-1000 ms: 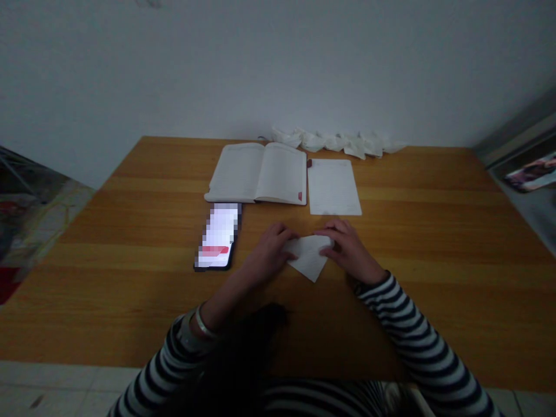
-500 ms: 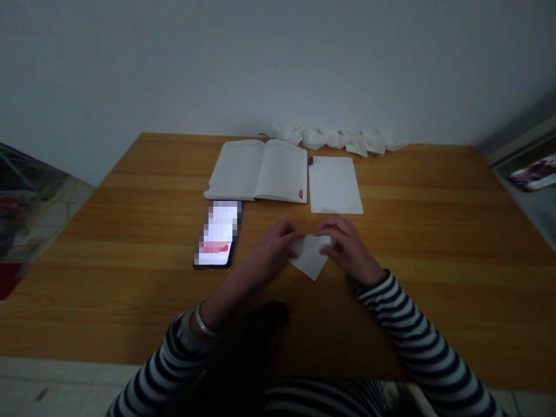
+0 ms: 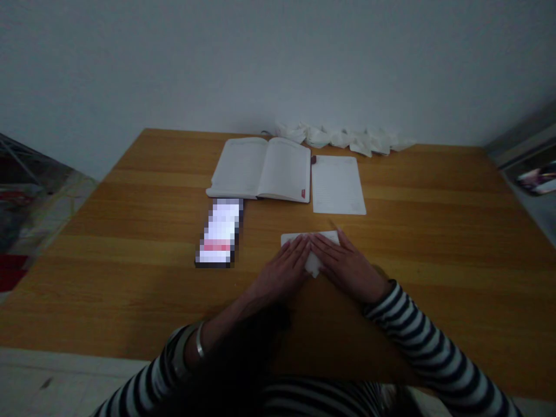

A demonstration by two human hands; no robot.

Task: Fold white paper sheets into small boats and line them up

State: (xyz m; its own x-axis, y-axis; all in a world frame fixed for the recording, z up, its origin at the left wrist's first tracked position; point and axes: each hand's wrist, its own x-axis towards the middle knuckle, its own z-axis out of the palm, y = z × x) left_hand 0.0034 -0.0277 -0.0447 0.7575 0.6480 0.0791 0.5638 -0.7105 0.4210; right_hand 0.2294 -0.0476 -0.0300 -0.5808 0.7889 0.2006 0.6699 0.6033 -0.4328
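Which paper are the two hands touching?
The folded white paper under the left hand and right hand; the flat sheet lies untouched by the notebook.

A smartphone (image 3: 219, 233) lay left of centre, below an open notebook (image 3: 259, 169), with a lined sheet (image 3: 337, 185) to its right and white paper pieces (image 3: 343, 139) along the wooden table's (image 3: 434, 243) far edge

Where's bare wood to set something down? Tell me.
Bare wood lies right of the lined sheet and right hand, and left of the phone and open notebook. It's crowded at the far edge by folded papers, and at the folded sheet under the left hand.
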